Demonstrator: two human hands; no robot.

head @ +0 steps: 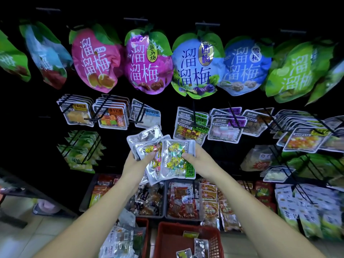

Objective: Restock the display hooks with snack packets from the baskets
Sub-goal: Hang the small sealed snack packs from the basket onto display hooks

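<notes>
silver candy packets [163,157], red basket [167,237], pink bag [95,60]

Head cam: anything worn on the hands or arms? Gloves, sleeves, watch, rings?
Nothing worn that shows. The left hand and right hand are bare, with no gloves. No rings can be made out, though the picture is soft. The left forearm and right forearm are bare down to the frame edge: no sleeves, watch, wristband or markings in view.
</notes>
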